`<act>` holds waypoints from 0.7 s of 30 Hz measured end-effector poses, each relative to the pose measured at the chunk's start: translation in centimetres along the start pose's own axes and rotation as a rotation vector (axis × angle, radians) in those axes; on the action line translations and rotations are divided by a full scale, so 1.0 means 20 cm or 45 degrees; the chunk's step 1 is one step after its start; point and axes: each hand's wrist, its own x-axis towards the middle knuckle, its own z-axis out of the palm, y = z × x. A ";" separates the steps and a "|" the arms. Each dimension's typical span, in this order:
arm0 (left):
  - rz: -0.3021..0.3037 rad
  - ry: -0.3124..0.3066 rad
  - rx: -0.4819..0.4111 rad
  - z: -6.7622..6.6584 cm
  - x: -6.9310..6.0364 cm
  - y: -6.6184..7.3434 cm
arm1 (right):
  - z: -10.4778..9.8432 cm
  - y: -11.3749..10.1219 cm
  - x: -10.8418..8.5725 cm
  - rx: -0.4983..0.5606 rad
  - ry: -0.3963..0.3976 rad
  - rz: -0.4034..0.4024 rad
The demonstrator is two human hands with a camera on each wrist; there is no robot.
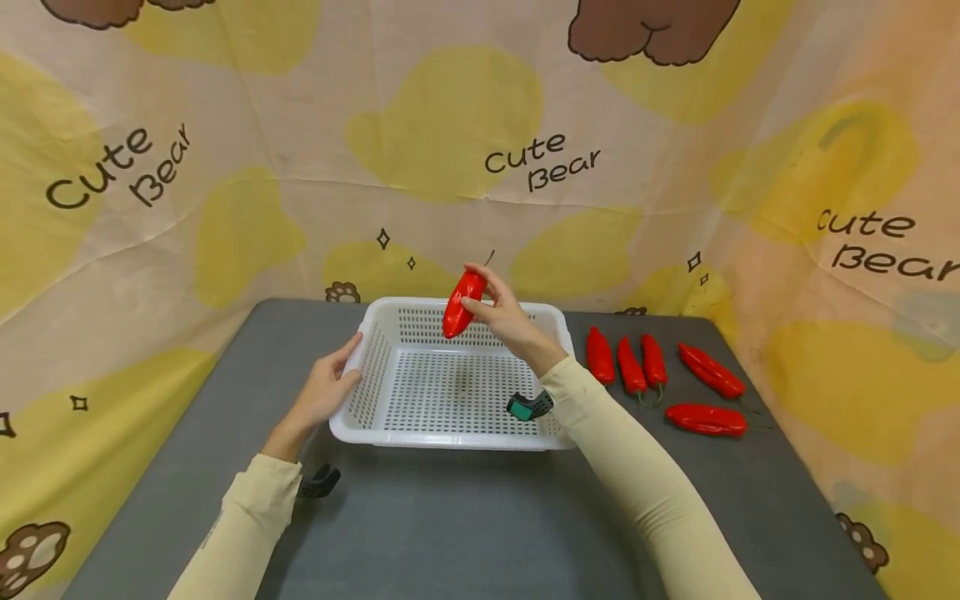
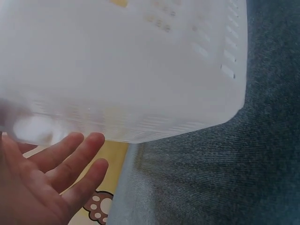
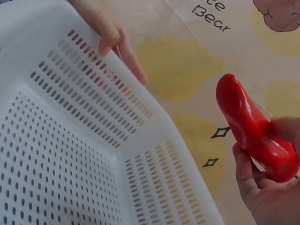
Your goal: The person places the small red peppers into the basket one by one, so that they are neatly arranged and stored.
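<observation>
My right hand (image 1: pixel 506 321) pinches a glossy red chili pepper (image 1: pixel 462 304) between thumb and fingers, above the far part of a white perforated plastic basket (image 1: pixel 450 438). In the right wrist view the chili pepper (image 3: pixel 243 117) hangs beside the basket rim, its blunt tip pointing up and left. My left hand (image 1: pixel 322 392) holds the basket's left rim. Its thumb lies over the rim and its fingers are along the outer wall, as the right wrist view shows. From the left wrist, the fingers (image 2: pixel 77 159) appear at the basket's outer side (image 2: pixel 117 61).
Several red chili peppers lie on the grey table to the basket's right, among them one lying sideways (image 1: pixel 705 420) and one near the table's right edge (image 1: pixel 710 370). A printed cloth (image 1: pixel 450 108) hangs behind and around the table. Both wrists carry dark straps.
</observation>
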 end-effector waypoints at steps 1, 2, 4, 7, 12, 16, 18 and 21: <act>0.002 0.002 -0.003 0.00 0.00 0.00 | 0.01 0.00 0.00 0.003 -0.002 0.002; 0.004 0.003 -0.011 0.00 0.00 -0.01 | 0.02 0.01 0.00 0.006 -0.007 0.001; 0.010 0.010 -0.020 0.00 0.00 -0.01 | 0.04 0.00 0.01 0.018 -0.020 0.003; 0.019 0.012 -0.036 0.00 0.00 -0.02 | 0.08 -0.01 0.02 0.036 -0.042 0.017; 0.013 0.010 -0.042 0.00 0.00 -0.03 | 0.16 -0.02 0.03 0.057 -0.094 0.050; 0.001 0.001 -0.049 0.00 -0.01 -0.02 | 0.21 -0.01 0.04 0.064 -0.121 0.088; -0.004 0.001 -0.052 0.00 -0.01 -0.02 | 0.24 -0.01 0.05 0.084 -0.136 0.097; -0.010 0.002 -0.050 0.00 -0.02 -0.01 | 0.27 0.00 0.06 0.129 -0.160 0.110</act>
